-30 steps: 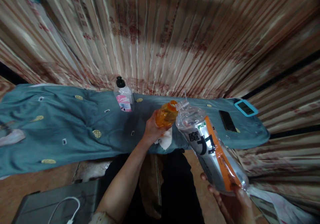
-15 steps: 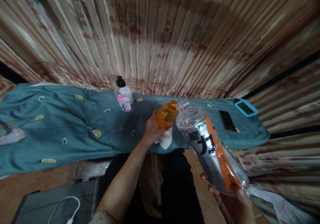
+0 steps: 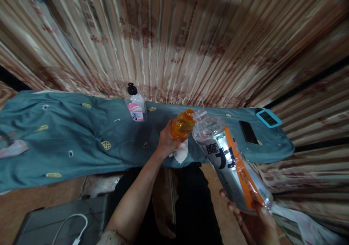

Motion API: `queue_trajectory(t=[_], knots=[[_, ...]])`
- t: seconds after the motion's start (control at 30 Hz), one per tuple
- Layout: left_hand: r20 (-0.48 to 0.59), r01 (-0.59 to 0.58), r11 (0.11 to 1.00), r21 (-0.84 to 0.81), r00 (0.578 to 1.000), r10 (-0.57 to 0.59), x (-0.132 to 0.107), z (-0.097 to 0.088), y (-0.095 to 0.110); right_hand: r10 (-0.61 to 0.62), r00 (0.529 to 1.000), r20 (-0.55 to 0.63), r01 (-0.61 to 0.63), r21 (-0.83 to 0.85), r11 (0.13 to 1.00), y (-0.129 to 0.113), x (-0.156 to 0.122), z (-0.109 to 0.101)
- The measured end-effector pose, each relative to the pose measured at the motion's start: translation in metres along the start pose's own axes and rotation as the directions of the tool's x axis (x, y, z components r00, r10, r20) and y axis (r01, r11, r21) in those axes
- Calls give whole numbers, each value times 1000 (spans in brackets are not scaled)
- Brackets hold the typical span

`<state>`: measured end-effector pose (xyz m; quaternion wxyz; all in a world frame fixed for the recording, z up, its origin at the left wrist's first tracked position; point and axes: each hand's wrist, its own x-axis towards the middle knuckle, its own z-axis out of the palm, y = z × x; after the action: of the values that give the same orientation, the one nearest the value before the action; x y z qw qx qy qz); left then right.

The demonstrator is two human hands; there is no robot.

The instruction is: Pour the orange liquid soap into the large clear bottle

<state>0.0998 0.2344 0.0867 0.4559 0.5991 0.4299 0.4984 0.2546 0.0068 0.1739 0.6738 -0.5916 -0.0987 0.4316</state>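
Note:
My left hand [image 3: 167, 139] is wrapped round a small orange see-through bottle [image 3: 182, 125], its uncapped mouth tilted up to the right. In my right hand [image 3: 252, 216] is the base of a large clear plastic bottle [image 3: 231, 165] with a silver and orange label. This big bottle leans left, and its neck meets the mouth of the orange bottle; whether liquid passes between them I cannot tell. Beneath my left hand a crumpled white tissue or cloth [image 3: 181, 152] lies on the teal cover [image 3: 89, 139]. A clear pump-top bottle [image 3: 136, 105] with a pink label stands farther left.
On the right of the cover lie a dark phone [image 3: 248, 132] and a blue-framed digital clock [image 3: 268, 118]. Pleated curtains [image 3: 174, 48] hang right behind the cover. A grey case [image 3: 62, 223] with a white cable [image 3: 71, 217] sits at lower left.
Both bottles have shifted very slightly to the right in the picture. Both hands keep the same hold, and the two mouths stay together.

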Motion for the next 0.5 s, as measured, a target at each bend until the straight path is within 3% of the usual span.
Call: queue_trajectory(t=[0.5], knots=[[1, 11, 1000, -7, 1000, -11, 1, 0, -2, -37, 998, 53, 38, -15, 999, 5, 3, -7]])
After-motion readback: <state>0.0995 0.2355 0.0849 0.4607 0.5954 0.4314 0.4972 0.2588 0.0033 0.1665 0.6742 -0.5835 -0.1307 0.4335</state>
